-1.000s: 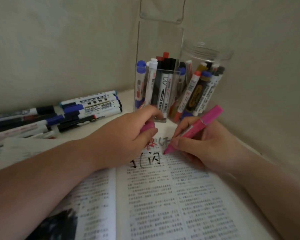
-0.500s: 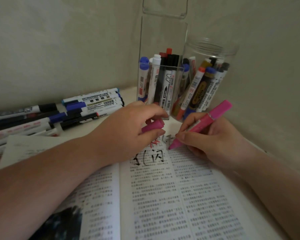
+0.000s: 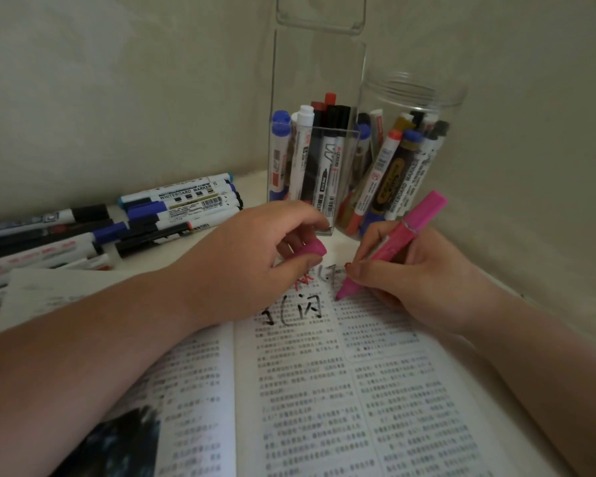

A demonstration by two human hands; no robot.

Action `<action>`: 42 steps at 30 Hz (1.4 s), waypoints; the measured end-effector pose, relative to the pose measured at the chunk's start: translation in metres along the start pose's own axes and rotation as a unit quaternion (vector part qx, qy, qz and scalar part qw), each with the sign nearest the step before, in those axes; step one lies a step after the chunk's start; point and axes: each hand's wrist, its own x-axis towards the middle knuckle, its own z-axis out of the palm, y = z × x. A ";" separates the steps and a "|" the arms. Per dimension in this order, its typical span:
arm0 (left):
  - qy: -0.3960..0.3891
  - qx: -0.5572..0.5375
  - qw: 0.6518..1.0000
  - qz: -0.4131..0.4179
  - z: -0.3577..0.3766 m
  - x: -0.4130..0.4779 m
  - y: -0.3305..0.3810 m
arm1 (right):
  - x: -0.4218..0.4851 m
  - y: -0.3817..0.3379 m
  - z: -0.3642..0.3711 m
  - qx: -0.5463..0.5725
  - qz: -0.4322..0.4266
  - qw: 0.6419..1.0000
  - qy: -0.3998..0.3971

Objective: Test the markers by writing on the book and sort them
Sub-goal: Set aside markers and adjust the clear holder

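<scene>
The marker (image 3: 393,241) is pinched in the grip of the right hand (image 3: 417,273), long axis slanting up-right, tip down on the book (image 3: 324,390), its cap (image 3: 308,251) held just beside by the left hand (image 3: 248,263).

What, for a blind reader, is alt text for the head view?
A right hand holds a pink marker, tip on an open book; the left hand holds its cap. A clear box and jar of markers stand behind; loose markers lie left.
</scene>
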 end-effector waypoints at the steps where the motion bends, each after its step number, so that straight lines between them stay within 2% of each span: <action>1: 0.002 -0.001 1.000 0.002 0.000 0.000 0.001 | 0.000 0.001 0.000 -0.002 -0.003 1.000 0.003; 4: 0.008 -0.012 1.000 0.006 0.001 0.000 0.003 | 0.001 0.003 -0.001 -0.014 0.002 1.000 0.015; 8: 0.009 -0.024 1.000 0.005 0.001 -0.001 0.002 | 0.000 0.001 -0.001 -0.015 -0.004 1.000 -0.022; 17: 0.015 -0.028 0.999 0.005 0.000 -0.001 0.003 | 0.001 0.004 -0.003 -0.035 -0.022 0.999 0.019; 23: 0.007 -0.036 0.999 -0.001 0.000 -0.001 0.002 | 0.001 0.003 -0.006 -0.027 0.004 0.997 -0.070; 28: -0.003 -0.038 0.999 -0.007 -0.001 -0.001 0.004 | 0.005 0.004 -0.006 -0.091 -0.014 0.995 -0.032; 30: -0.012 -0.044 0.999 -0.007 -0.001 -0.001 0.006 | 0.004 0.007 -0.008 -0.050 -0.029 0.998 -0.018; 33: -0.021 -0.058 0.998 -0.010 -0.002 -0.001 0.007 | 0.003 0.007 -0.010 0.110 -0.067 0.992 0.008; 35: -0.031 -0.081 0.996 -0.020 -0.003 -0.002 0.010 | 0.006 0.007 -0.011 0.164 -0.102 0.981 0.037; 38: -0.054 -0.117 0.991 -0.021 -0.003 -0.002 0.016 | 0.008 0.005 -0.009 0.166 -0.122 0.977 0.056; 42: -0.069 -0.132 0.989 -0.018 -0.004 -0.001 0.021 | 0.006 0.004 -0.006 0.142 -0.118 0.982 0.041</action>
